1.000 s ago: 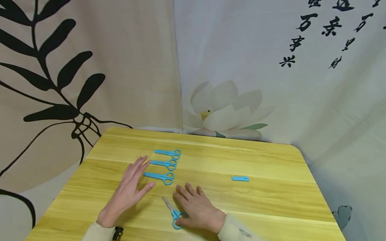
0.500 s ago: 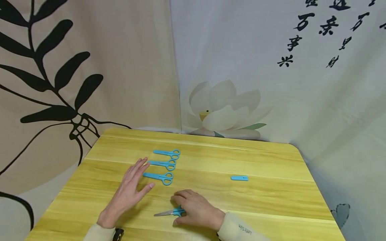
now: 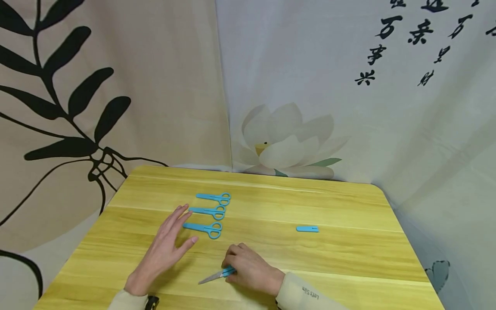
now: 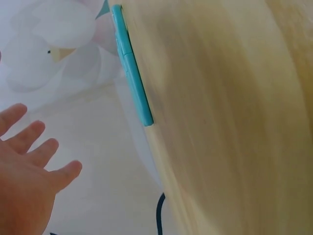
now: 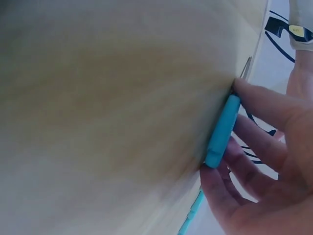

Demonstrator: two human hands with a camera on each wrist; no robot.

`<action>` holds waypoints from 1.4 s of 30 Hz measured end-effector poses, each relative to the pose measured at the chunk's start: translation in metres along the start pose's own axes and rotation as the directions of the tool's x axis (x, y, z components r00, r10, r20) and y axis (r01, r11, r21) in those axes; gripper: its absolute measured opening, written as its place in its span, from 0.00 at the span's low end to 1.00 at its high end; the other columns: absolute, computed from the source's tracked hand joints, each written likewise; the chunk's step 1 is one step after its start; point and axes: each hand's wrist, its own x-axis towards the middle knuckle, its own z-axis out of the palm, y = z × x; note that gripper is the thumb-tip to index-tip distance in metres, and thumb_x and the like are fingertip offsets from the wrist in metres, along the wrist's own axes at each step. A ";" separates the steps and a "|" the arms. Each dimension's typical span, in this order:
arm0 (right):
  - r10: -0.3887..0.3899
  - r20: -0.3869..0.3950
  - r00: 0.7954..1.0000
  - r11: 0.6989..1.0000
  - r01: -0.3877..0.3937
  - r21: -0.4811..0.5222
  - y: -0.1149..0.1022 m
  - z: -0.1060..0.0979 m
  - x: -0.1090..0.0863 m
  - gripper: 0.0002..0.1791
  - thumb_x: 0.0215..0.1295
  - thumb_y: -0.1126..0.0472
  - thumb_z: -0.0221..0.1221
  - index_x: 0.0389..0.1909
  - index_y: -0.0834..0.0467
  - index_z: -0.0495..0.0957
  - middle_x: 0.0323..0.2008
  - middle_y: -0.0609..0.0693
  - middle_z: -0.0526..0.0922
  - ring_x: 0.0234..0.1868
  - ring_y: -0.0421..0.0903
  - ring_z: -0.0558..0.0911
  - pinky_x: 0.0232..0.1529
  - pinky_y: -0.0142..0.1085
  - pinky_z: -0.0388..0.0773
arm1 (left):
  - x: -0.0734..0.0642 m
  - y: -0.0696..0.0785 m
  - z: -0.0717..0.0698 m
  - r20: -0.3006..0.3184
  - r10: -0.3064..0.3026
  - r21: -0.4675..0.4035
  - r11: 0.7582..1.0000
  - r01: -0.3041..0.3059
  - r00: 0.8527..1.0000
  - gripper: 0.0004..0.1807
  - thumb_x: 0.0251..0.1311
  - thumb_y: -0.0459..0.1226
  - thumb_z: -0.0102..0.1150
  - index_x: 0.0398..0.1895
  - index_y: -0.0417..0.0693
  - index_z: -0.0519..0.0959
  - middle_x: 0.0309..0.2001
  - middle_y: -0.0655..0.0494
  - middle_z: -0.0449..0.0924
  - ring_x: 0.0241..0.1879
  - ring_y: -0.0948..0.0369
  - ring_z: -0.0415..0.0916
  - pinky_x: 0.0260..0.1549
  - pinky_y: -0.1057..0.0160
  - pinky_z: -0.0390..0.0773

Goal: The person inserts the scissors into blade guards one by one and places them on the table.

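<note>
Near the front of the table, my right hand (image 3: 253, 269) grips a pair of scissors (image 3: 218, 275) by its blue handles. The bare metal blades point left in the head view. From the right wrist, the blue handle (image 5: 224, 132) shows between thumb and fingers. My left hand (image 3: 162, 249) is held with fingers straight and thumb spread. Its fingertips are beside the left ends of three pairs of blue scissors with covered blades: the back pair (image 3: 213, 198), the middle pair (image 3: 208, 211) and the front pair (image 3: 203, 228).
A blue blade cover (image 3: 307, 229) lies by itself on the right half of the wooden table (image 3: 348, 258). Behind the table hangs a curtain (image 3: 302, 64) with a printed flower and black characters. A dark band is on the left wrist.
The right hand has curled from lying flat over the scissors to gripping the handles. The blades have swung from pointing away to pointing left. The left hand stays almost in place.
</note>
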 end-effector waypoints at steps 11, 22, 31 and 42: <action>-0.035 -0.034 0.999 0.999 0.035 -0.017 0.005 -0.004 -0.002 0.04 0.61 0.57 0.75 0.35 0.48 0.89 0.39 0.34 0.83 0.41 0.33 0.76 0.47 0.24 0.71 | 0.004 0.005 0.005 0.054 0.006 0.003 1.000 -0.006 0.999 0.40 0.65 0.46 0.68 0.74 0.37 0.67 0.79 0.43 0.58 0.75 0.38 0.56 0.65 0.28 0.59; 0.109 -0.083 0.991 0.993 -0.105 0.054 0.035 -0.028 -0.038 0.06 0.64 0.58 0.73 0.40 0.51 0.89 0.45 0.40 0.83 0.48 0.41 0.79 0.51 0.32 0.79 | 0.022 0.018 0.022 0.147 0.061 0.011 0.998 -0.063 0.987 0.41 0.67 0.52 0.66 0.75 0.40 0.66 0.80 0.45 0.55 0.77 0.40 0.53 0.69 0.30 0.56; 0.169 -0.140 0.976 0.974 -0.144 0.176 0.062 -0.045 -0.078 0.07 0.62 0.64 0.74 0.40 0.55 0.88 0.44 0.43 0.82 0.44 0.39 0.82 0.46 0.34 0.82 | 0.048 0.041 0.047 0.242 0.149 -0.054 0.989 -0.140 0.959 0.41 0.71 0.55 0.61 0.77 0.41 0.64 0.81 0.46 0.53 0.79 0.43 0.50 0.73 0.35 0.53; 0.216 -0.290 0.932 0.975 -0.189 0.116 0.103 -0.057 -0.135 0.11 0.56 0.68 0.76 0.39 0.55 0.88 0.44 0.44 0.83 0.42 0.42 0.83 0.41 0.36 0.83 | 0.074 0.073 0.083 0.345 0.224 -0.056 0.974 -0.219 0.911 0.41 0.72 0.60 0.55 0.78 0.45 0.64 0.82 0.49 0.51 0.80 0.47 0.47 0.74 0.37 0.52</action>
